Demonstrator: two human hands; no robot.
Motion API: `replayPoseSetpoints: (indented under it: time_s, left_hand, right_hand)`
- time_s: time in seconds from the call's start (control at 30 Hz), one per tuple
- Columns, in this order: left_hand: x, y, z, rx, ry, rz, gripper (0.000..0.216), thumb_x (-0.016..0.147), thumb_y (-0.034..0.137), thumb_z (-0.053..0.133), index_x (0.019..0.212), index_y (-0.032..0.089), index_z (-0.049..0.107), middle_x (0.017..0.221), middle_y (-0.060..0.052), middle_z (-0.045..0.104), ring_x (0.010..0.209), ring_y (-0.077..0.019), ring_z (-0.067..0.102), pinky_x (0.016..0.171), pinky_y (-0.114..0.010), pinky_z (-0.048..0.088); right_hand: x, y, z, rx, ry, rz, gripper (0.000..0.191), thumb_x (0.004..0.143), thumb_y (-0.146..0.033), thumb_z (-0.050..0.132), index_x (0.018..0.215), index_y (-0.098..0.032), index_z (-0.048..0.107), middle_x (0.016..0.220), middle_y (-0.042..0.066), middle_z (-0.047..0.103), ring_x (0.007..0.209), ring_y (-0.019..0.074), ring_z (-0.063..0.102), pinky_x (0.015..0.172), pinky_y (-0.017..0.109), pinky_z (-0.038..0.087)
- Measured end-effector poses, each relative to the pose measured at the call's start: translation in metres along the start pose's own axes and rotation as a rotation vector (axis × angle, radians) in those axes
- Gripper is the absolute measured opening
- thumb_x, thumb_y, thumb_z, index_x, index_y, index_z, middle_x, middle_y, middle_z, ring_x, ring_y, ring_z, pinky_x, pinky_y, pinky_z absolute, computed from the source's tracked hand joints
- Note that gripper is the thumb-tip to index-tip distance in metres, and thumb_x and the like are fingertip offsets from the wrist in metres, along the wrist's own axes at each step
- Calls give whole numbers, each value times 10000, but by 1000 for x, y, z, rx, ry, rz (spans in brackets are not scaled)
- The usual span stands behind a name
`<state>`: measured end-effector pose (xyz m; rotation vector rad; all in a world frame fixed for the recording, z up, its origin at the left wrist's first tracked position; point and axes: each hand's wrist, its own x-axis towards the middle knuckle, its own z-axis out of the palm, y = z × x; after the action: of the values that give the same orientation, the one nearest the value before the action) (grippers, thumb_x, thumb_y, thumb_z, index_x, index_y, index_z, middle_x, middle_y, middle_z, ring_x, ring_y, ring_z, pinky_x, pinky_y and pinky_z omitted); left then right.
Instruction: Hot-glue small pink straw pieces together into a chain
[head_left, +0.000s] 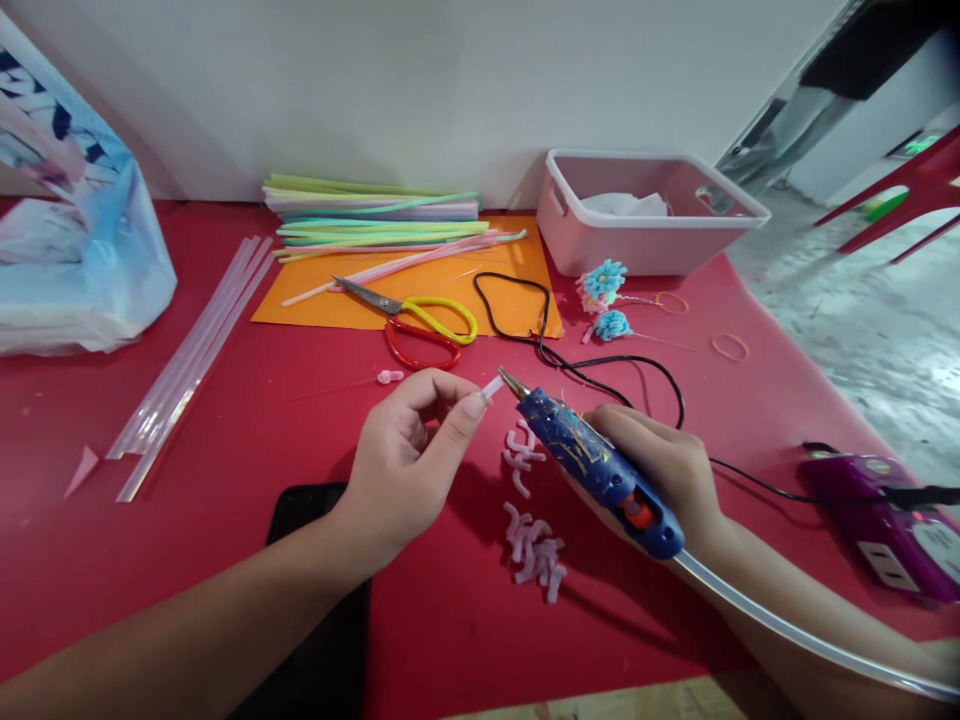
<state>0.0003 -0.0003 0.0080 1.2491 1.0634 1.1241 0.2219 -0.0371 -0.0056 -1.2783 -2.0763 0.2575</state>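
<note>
My left hand (409, 450) pinches a short pale pink piece of pipe cleaner (492, 387) between thumb and fingertips. Wrapped round a blue hot glue gun (581, 440) is my right hand (667, 465). The gun's metal nozzle is at the free end of the pink piece; whether they touch I cannot tell. A long clear glue stick (795, 640) trails from the gun's rear. Below the hands, several short curled pale pink pipe cleaner pieces (534, 550) lie loose on the red tabletop (442, 640). A small pink bud on a thin wire (389, 377) lies beyond my left hand.
Scissors (431, 315) and bundled coloured pipe cleaners (375, 225) lie on orange card (300, 295). Clear glue sticks (199, 365), a plastic bag (82, 230) and a phone (319, 640) are leftward. Rightward are a pink bin (645, 240), blue flowers (611, 325), a black cord (615, 360) and a purple power strip (870, 520).
</note>
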Motion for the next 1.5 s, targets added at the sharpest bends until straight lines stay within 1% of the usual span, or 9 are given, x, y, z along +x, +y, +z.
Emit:
replayPoseSetpoints:
  time_s: [0.13,0.3,0.43,0.63,0.9,1.1,1.5]
  left_hand:
    - [0,2,1,1,10,3,185,878,291,703,745,195,616,603,51,501,523,-89,387,500,-221,331]
    - [1,-1,1,34,-10,31,187,906,296,660,761,192,604,603,57,483,524,-88,380,499,-217,334]
    - [2,-3,1,51,-25,64,174,920,288,640,779,191,606,625,58,484,535,-86,379,501,-213,334]
    - [2,-4,0,24,-47,75,151,930,263,628,796,193,616,641,60,488,546,-80,384,502,-203,336]
    - [2,-4,0,22,-47,75,148,923,244,636,784,197,624,636,62,489,543,-76,379,498,-197,334]
    - [2,-4,1,17,-45,73,146,922,230,637,780,197,636,630,64,486,537,-75,369,489,-189,327]
    - [1,-5,1,-17,-53,48,157,925,253,649,775,208,649,627,68,498,539,-70,382,514,-185,342]
  right_hand:
    - [1,2,0,3,7,-62,74,916,-189,580,961,-246,594,718,0,607,639,164,606,550,270,403]
    - [1,3,0,-15,-3,-79,73,925,-203,556,975,-238,594,704,3,594,627,163,601,555,268,423]
    - [0,1,-1,6,-36,-79,64,937,-231,540,979,-232,588,723,15,599,649,174,609,579,272,440]
    - [-1,1,-1,11,-41,-64,69,931,-260,547,972,-242,598,722,16,605,644,178,608,577,280,441]
    - [0,-1,0,27,-54,-80,62,954,-215,524,972,-242,577,726,15,588,658,178,601,597,285,445]
    - [0,-2,-1,17,-51,-75,65,954,-204,523,964,-243,573,714,8,588,643,173,594,580,283,436]
    - [0,-1,0,33,-60,-66,78,950,-183,529,954,-242,580,717,5,577,656,169,585,589,276,423]
